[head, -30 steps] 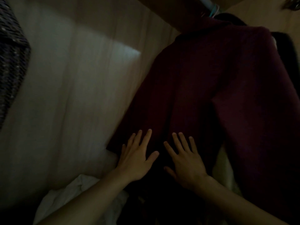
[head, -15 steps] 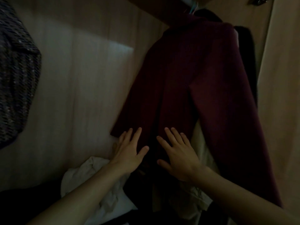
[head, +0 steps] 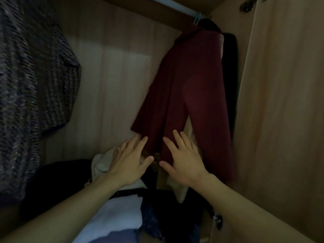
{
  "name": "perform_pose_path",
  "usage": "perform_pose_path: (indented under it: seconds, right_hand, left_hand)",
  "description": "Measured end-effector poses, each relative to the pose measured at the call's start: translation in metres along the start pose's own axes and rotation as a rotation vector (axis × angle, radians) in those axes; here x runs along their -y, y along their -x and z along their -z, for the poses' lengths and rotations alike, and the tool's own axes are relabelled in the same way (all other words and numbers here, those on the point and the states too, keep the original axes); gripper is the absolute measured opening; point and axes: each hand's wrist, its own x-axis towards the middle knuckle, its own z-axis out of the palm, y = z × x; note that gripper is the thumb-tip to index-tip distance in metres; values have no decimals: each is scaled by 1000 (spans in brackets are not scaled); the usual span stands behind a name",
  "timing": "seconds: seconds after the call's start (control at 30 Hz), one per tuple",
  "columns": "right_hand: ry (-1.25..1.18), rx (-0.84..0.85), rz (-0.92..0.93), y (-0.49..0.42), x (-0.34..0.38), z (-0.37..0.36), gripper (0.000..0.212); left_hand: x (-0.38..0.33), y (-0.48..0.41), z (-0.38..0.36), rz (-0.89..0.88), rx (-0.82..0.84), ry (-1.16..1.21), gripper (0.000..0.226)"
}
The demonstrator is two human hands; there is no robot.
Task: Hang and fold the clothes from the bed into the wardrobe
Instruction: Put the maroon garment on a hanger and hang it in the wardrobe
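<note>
one dark red coat (head: 184, 95) hangs inside a wooden wardrobe (head: 114, 76), on a pale blue-green hanger (head: 197, 18) hooked over a light-coloured rail (head: 175, 5) near the top right. its cloth looks thick, matte and smooth, falling in long flat panels, with one sleeve hanging straight down the right side and a pale lining just visible at the shoulder and below the hem. behind it, against the right wall, hangs one black garment (head: 229, 71), mostly hidden. two bare hands reach in from below. the left hand (head: 130, 163) lies flat with fingers spread, its fingertips touching the coat's lower left hem, gripping nothing. the right hand (head: 182, 160) is likewise flat and spread, palm pressed on the lower front panel of the coat, holding nothing. one dark tweed-like jacket (head: 33, 88), coarse and flecked, with a flap pocket, hangs at the far left. under the hands lies a loose pile of clothes (head: 122, 213): a cream piece, a white or pale blue folded piece, a dark speckled piece and black fabric; their exact number cannot be told. the wardrobe walls are pale wood grain, dimly lit.
</note>
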Motion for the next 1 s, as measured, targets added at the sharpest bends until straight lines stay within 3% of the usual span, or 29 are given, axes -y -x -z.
perform_pose_path:
  seconds: [0.2, 0.57, 0.8, 1.0]
  right_hand:
    - [-79, 44, -26, 57, 2, 10, 81]
    - [-108, -35, -96, 102, 13, 65, 80]
    - [-73, 50, -135, 131, 47, 81, 79]
    - [-16, 185, -241, 205, 66, 88, 78]
  left_hand:
    - [-33, 45, 0, 27, 53, -58, 75]
    - [-75, 96, 51, -17, 28, -45, 72]
    - [-66, 142, 77, -34, 9, -6, 72]
    - [-64, 194, 43, -72, 52, 149, 70]
